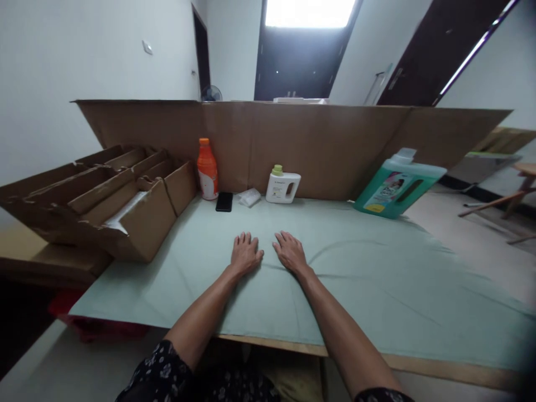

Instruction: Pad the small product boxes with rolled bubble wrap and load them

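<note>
Flat on the pale green tabletop (355, 301) rest both of my hands, palms down, a small gap between them. My left hand (246, 254) has its fingers stretched forward and holds nothing. My right hand (290, 250) lies the same way, also holding nothing. Beyond them stands a small white jug-shaped bottle (276, 188) with a green cap and a side handle. A white crumpled packet (250, 197) and a black phone (224, 202) lie to its left. Behind the phone, an orange bottle (207, 167) with a white label stands upright.
A cardboard box with several compartments (146, 223) occupies the table's left side, with something white inside. At the back right stands a large teal bottle (396, 184) with a handle. An upright cardboard panel (310, 145) borders the far edge. A wooden stool (517, 190) is beyond the right side.
</note>
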`<state>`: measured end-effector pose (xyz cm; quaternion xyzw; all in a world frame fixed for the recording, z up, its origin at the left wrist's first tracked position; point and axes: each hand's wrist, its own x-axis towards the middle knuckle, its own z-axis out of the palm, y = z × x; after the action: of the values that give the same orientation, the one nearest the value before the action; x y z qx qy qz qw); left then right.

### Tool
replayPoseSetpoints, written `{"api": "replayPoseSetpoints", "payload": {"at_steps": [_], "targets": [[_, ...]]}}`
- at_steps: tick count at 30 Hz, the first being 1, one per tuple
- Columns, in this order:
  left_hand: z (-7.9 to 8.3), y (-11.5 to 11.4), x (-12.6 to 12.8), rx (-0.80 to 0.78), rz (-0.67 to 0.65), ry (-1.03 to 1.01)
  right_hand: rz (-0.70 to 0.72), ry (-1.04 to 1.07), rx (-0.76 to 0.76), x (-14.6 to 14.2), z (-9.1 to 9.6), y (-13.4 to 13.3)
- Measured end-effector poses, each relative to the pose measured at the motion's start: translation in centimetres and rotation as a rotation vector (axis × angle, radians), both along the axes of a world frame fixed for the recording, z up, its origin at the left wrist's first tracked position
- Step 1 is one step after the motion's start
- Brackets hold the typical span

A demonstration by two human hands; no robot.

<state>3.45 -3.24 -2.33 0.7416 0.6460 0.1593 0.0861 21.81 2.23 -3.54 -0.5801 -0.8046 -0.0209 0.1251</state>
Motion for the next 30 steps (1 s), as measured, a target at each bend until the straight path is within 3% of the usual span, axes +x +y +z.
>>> {"api": "replayPoseSetpoints", "payload": {"at_steps": [7, 15, 18, 22, 24, 26, 30], "targets": [[0.4, -2.9, -0.9, -0.013, -0.129, -0.018, -0.013, -0.07, 0.028, -0.5, 0.4, 0.6], [0.1, -9.9, -2.7, 0.057, -0.471, 0.01, -0.044, -0.003, 0.047, -0.8, 0.5, 1.4], [0.0, -12.1, -3.1, 0.078, -0.499, 0.003, -0.031, 0.045, 0.039, -2.7, 0.6, 1.6], [-0.7, -13.1, -3.6, 0.147, -0.507, -0.035, 0.173, 0.13, 0.016, -10.0, 1.4, 2.4], [-1.4, -12.9, -4.0, 0.164, -0.553, -0.061, 0.314, 0.174, 0.014, -15.2, 3.2, 2.7], [-2.4, -12.5, -4.4, 0.173, -0.6, -0.085, 0.458, 0.222, 0.029, -20.8, 6.6, 2.8], [-4.3, -11.8, -4.4, 0.229, -0.576, -0.112, 0.827, 0.337, 0.129, -31.9, 16.4, 1.8]]}}
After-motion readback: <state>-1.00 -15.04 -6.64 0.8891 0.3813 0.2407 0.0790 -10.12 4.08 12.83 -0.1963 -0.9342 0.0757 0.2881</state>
